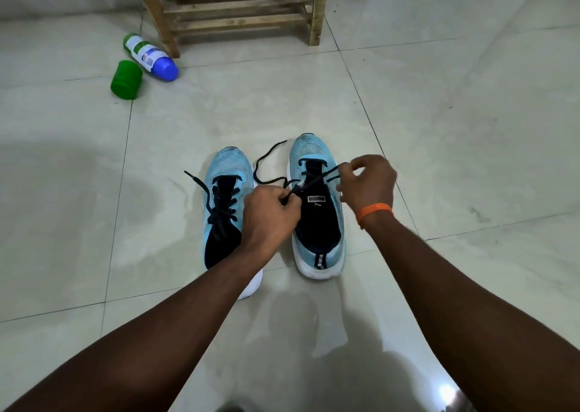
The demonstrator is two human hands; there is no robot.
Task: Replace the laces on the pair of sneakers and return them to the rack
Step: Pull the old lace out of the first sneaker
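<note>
Two light blue sneakers stand side by side on the tiled floor, toes pointing away from me. The left sneaker [227, 173] is laced with a dark lace, one end trailing off to its left. The right sneaker [317, 229] has its dark lace [266, 160] threaded only through the front eyelets. My left hand [270, 212] pinches one part of that lace over the tongue. My right hand [367, 184] pinches the other part at the shoe's right eyelets. A loose end of the lace lies on the floor between the two toes.
A wooden shoe rack [238, 6] stands at the far centre. To its left on the floor lie a bottle with a blue cap [150, 56] and a green cap [126, 79]. An orange band [373, 210] circles my right wrist.
</note>
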